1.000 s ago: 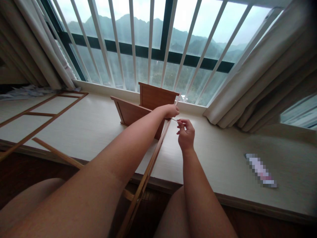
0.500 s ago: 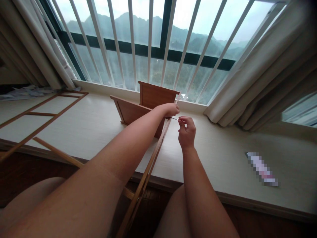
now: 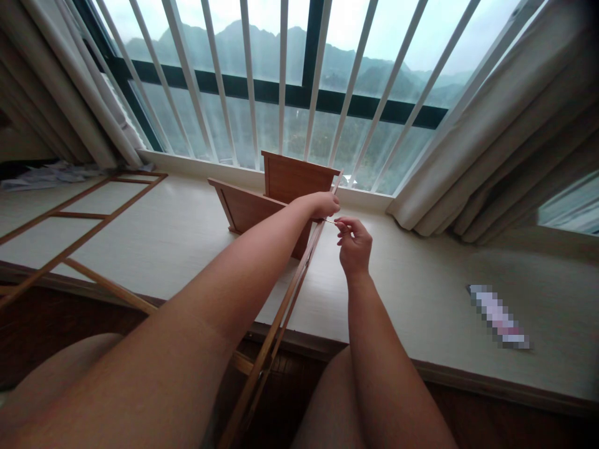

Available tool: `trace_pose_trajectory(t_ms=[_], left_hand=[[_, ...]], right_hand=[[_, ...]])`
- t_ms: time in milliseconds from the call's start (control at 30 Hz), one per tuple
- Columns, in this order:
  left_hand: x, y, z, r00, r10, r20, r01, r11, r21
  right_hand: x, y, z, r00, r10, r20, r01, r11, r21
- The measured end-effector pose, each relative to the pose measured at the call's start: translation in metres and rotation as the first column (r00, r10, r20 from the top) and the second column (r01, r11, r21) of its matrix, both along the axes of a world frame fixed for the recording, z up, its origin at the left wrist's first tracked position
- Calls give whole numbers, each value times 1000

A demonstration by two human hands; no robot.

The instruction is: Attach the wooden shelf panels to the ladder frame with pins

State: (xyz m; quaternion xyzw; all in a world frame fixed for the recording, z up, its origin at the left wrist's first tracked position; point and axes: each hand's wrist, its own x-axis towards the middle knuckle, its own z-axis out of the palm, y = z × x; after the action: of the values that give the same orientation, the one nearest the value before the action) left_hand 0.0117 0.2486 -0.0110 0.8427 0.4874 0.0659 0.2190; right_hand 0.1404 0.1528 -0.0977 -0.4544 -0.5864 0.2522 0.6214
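Note:
My left hand is closed around a long thin wooden frame rail that runs from my lap up to the window sill. My right hand is just to its right, its fingertips pinched on a small thin metal pin that points at the rail beside the left hand. Behind the hands stand two brown wooden panels, one leaning against the other, on the pale sill top.
A wooden lattice frame lies flat on the sill at the left, with a loose wooden strip near the edge. A small flat packet lies at the right. White window bars and curtains close the back.
My right hand has drifted slightly up and toward the left hand with the pin. The view has tilted a little; the rail and panels stay put.

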Motion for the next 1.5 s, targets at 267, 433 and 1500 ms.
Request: trace_pose_trajectory(t_ms=[267, 433, 1500], left_hand=[[0, 0, -1, 1000, 2, 12, -3, 1000, 21], [0, -3, 2, 1000, 12, 14, -12, 1000, 9], [1, -5, 3, 999, 7, 38, -7, 1000, -3]], right_hand=[[-1, -2, -1, 999, -34, 36, 33, 999, 39], [-5, -5, 5, 995, 45, -84, -49, 998, -50], [-1, -6, 3, 997, 3, -74, -6, 999, -50]])
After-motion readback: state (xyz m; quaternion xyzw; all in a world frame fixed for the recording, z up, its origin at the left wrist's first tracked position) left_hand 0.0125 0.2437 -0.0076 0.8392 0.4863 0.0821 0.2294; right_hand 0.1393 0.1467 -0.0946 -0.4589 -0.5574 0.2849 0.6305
